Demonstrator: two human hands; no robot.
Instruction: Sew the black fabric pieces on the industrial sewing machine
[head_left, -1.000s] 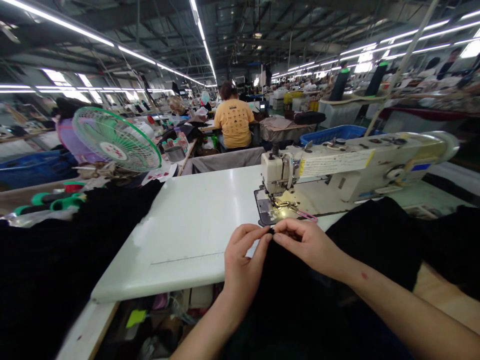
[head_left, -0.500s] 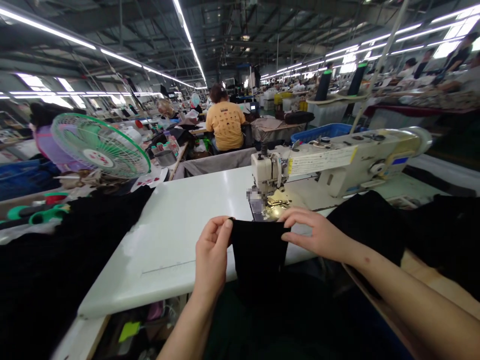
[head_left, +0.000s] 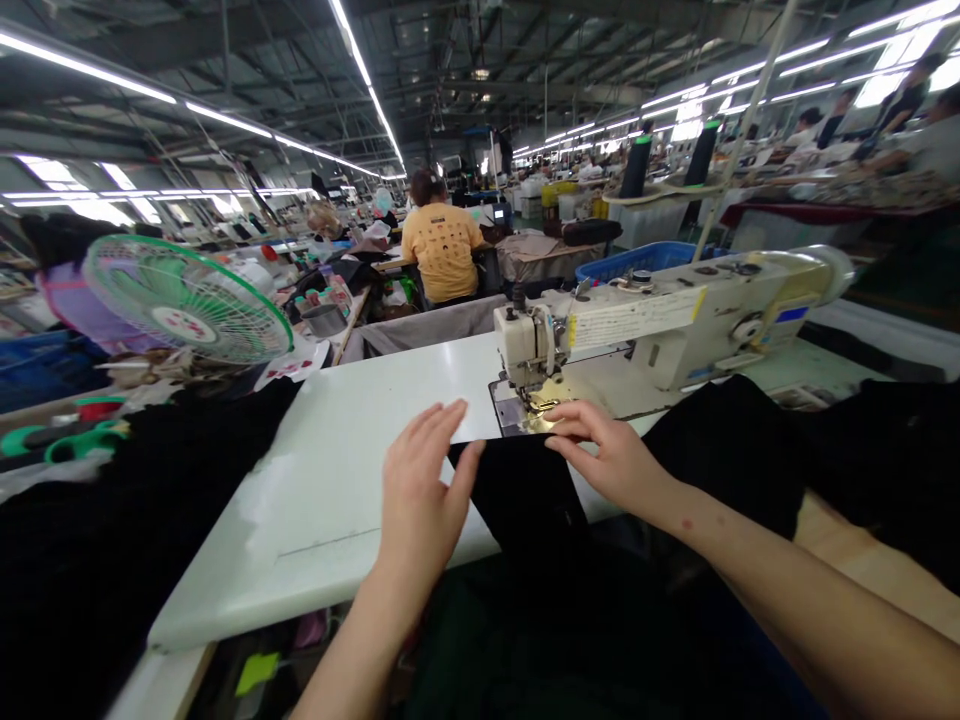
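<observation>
A black fabric piece (head_left: pixel 525 490) hangs over the front edge of the white sewing table (head_left: pixel 360 440), its top edge lying straight below the needle area. My left hand (head_left: pixel 424 485) is at the top left corner, fingers stretched out and thumb apart, the thumb lying by the fabric's edge. With thumb and fingertips, my right hand (head_left: pixel 611 460) pinches the top right corner. Just beyond the cloth stands the sewing machine (head_left: pixel 637 330), its needle and presser foot over a metal plate. The lower part of the fabric merges with the dark clothing on my lap.
Dark cloth is heaped at the left (head_left: pixel 150 480) and more black fabric (head_left: pixel 727 450) lies to the right of the machine. A green fan (head_left: pixel 187 300) stands at the back left. A person in a yellow shirt (head_left: pixel 442 245) sits ahead, beside a blue basket (head_left: pixel 637 262).
My left hand has loosened its pinch and spread its fingers. The fabric's top edge has moved slightly left, and my right hand has gone left with it. The view has shifted a little.
</observation>
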